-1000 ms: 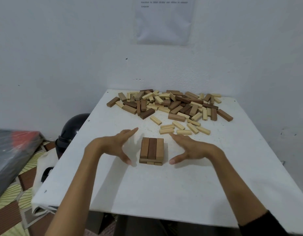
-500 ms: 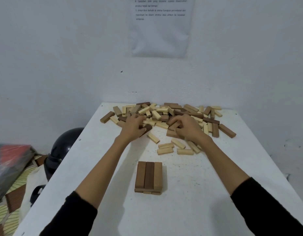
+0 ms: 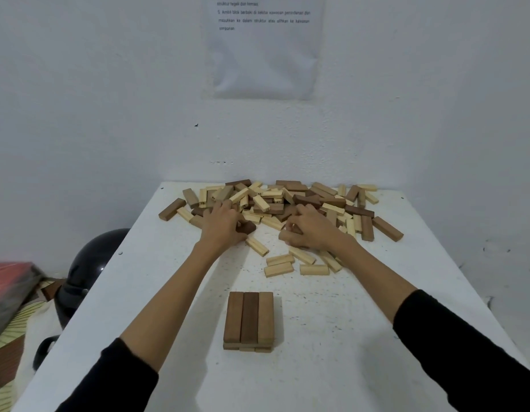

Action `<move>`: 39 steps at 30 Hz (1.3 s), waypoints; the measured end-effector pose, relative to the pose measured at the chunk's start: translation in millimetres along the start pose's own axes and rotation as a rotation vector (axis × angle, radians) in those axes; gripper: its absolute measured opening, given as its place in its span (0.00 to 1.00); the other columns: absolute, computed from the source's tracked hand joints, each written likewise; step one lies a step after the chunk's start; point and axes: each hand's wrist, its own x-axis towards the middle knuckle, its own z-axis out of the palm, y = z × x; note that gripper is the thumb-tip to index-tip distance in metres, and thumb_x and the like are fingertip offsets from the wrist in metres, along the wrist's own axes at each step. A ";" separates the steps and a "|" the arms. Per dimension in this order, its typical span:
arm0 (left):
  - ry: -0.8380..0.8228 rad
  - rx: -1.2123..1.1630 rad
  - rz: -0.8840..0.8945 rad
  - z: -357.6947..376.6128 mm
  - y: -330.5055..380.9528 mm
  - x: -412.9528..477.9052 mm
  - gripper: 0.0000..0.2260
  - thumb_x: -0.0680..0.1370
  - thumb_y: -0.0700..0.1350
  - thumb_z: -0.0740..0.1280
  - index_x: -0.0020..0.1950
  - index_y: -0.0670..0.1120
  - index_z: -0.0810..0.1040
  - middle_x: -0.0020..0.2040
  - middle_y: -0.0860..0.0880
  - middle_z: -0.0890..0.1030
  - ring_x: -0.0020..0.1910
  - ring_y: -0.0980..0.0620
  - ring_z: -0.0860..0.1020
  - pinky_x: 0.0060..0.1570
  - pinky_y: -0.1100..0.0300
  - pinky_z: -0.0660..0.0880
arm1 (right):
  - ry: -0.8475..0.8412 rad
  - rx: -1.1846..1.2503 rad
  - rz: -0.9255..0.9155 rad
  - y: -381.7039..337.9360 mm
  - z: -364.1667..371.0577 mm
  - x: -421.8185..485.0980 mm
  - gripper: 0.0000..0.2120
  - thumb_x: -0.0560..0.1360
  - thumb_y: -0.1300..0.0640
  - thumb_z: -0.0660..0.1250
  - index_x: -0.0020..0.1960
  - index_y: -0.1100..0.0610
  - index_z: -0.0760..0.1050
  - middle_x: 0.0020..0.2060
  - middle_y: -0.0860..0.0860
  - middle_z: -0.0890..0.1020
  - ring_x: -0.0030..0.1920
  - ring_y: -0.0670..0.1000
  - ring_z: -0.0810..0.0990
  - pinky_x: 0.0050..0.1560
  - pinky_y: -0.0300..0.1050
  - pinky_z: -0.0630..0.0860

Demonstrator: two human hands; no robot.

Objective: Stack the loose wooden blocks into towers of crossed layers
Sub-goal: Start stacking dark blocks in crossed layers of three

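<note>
Many blocks [image 3: 312, 200] on white table [image 3: 347, 337]

At the pile [image 3: 275, 200], left hand [image 3: 225, 226] grips a dark block [image 3: 248, 227], right hand [image 3: 314, 230] a tan block [image 3: 284, 235]. A tower [image 3: 248, 319] stands apart.

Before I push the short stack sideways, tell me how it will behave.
The short stack is low and wide, so it probably won't tip. Its loose blocks would likely slide apart, the top three shifting over the lower layer. The wood looks rigid and probably light.
</note>
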 end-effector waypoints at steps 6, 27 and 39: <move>-0.047 -0.072 0.111 -5.2 5.6 -4.8 0.11 0.76 0.45 0.68 0.58 0.47 0.80 0.56 0.46 0.75 0.61 0.46 0.67 0.52 0.55 0.68 | -0.007 0.231 -0.159 4.8 -8.3 -10.0 0.13 0.73 0.52 0.70 0.55 0.55 0.75 0.49 0.48 0.78 0.50 0.46 0.73 0.50 0.44 0.73; -0.137 -0.075 0.105 -9.8 6.9 -5.4 0.11 0.76 0.43 0.66 0.58 0.46 0.78 0.56 0.45 0.77 0.65 0.43 0.64 0.58 0.51 0.69 | -0.168 -0.220 -0.314 5.4 -20.1 12.9 0.09 0.73 0.59 0.69 0.51 0.62 0.77 0.49 0.53 0.78 0.55 0.51 0.72 0.48 0.38 0.64; -0.048 -0.319 0.195 -40.0 32.9 -11.8 0.13 0.72 0.39 0.72 0.56 0.43 0.78 0.52 0.47 0.80 0.49 0.50 0.77 0.50 0.55 0.76 | 0.051 0.004 -0.115 -2.4 -46.2 -19.4 0.16 0.72 0.55 0.71 0.57 0.58 0.77 0.48 0.53 0.80 0.50 0.53 0.77 0.48 0.48 0.72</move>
